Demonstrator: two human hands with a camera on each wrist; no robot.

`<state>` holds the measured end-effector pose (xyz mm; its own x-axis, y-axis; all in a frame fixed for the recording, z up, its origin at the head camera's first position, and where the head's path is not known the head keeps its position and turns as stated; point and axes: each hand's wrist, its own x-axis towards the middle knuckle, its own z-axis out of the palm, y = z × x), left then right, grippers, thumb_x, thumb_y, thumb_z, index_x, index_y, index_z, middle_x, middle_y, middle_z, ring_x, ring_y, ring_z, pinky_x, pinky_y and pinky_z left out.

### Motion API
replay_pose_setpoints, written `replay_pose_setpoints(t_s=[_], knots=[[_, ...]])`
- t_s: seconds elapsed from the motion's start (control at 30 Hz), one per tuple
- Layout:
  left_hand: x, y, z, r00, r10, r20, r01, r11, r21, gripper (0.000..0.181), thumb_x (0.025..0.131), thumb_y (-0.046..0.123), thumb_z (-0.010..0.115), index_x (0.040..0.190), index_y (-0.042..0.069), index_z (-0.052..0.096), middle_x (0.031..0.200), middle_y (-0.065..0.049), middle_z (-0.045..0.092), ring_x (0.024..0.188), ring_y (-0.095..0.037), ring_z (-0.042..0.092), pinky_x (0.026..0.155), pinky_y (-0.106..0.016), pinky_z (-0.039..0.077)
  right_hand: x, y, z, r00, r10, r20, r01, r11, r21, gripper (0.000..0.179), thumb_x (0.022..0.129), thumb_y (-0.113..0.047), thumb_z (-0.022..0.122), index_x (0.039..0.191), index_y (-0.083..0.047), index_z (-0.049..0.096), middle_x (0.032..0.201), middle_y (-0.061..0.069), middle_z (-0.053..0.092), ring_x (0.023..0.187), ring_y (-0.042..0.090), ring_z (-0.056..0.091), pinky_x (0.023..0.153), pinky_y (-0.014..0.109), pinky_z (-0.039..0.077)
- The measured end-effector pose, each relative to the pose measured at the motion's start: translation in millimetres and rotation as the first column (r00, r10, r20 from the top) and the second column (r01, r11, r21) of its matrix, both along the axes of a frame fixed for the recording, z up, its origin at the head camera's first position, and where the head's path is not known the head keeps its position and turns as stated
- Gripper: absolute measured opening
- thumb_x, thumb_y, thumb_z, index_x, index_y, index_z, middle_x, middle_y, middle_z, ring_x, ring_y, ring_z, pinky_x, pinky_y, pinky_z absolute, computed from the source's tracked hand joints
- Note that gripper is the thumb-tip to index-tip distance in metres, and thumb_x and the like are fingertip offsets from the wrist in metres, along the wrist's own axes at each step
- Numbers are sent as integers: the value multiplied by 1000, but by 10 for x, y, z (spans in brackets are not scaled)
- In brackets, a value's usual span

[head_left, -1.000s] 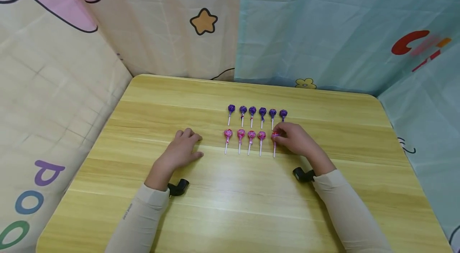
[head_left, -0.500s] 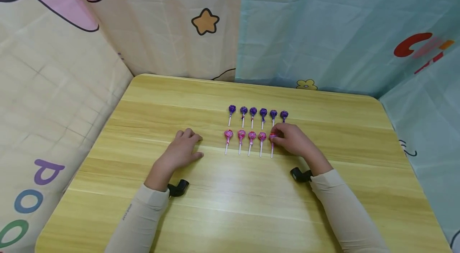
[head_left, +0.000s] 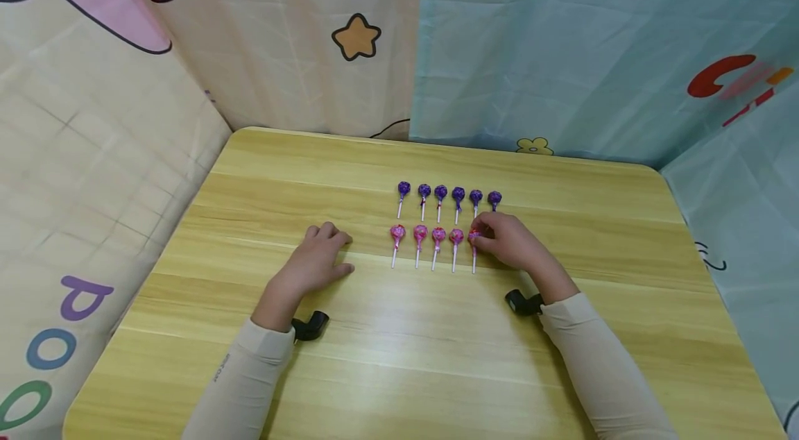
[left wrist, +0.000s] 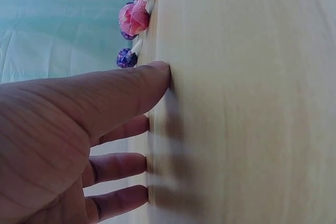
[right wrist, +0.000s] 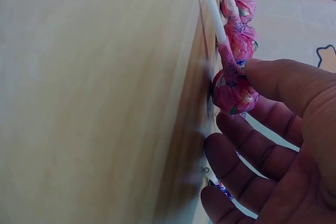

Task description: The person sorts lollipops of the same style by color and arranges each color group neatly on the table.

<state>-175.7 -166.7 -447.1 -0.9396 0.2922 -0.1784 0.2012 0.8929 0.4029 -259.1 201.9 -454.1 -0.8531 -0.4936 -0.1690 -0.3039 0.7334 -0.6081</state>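
My right hand [head_left: 508, 242] pinches the wrapped head of a pink lollipop [right wrist: 234, 94] between thumb and index finger. That lollipop lies at the right end of a row of pink lollipops [head_left: 439, 236], its white stick toward me. Behind them runs a row of purple lollipops [head_left: 440, 192], sticks also toward me; my right hand partly covers the rightmost one. Left of both rows, my left hand [head_left: 314, 259] rests on the table with fingers spread and loosely bent. It holds nothing, and in the left wrist view its fingertips [left wrist: 157, 72] touch the wood.
The wooden table [head_left: 387, 357] has rounded far corners and stands against printed curtains [head_left: 537, 44] at the back and sides. Each wrist wears a small black camera, such as the left wrist camera [head_left: 310, 326].
My right hand has slid the pink lollipop slightly left, closer to its neighbour in the row, then stayed there. My left hand has kept its place.
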Motion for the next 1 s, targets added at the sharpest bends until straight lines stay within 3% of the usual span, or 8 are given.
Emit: replay_pose_setpoints(t_s=[0.7, 1.0], knots=[[20, -7, 10, 1000, 7, -4, -7, 1000, -1, 49, 89, 27, 76, 129, 3, 61, 120, -12, 51, 111, -36, 41, 90, -47, 45, 3, -7, 6, 1000, 8, -2, -8, 1000, 22, 12, 96, -15, 67, 103, -6, 67, 91, 4, 64, 83, 22, 57, 77, 42, 49], [31, -3, 2, 1000, 9, 19, -9, 1000, -7, 51, 89, 27, 75, 131, 3, 60, 122, -13, 50, 114, -37, 40, 91, -47, 45, 107, 131, -15, 999, -49, -16, 49, 999, -17, 19, 95, -19, 67, 106, -4, 67, 99, 9, 66, 92, 26, 61, 83, 47, 50]])
